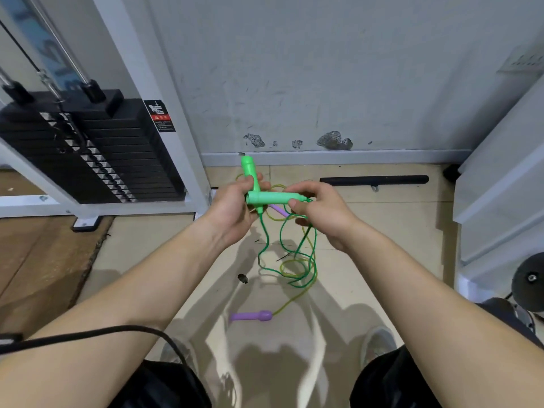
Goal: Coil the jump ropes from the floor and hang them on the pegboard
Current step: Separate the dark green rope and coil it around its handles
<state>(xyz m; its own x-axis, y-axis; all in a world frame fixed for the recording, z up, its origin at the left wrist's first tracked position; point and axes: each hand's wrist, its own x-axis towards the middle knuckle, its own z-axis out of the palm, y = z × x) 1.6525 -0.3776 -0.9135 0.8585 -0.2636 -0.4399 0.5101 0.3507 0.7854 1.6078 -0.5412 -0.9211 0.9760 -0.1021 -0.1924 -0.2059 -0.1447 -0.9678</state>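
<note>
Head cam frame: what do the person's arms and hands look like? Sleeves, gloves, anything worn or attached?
Nothing worn shows on either arm. The left hand and right hand have no gloves, rings or watch, and no sleeves reach into the frame on either forearm. The only add-on is a thin black cable that arcs across the left forearm near the elbow. No markings are visible.
</note>
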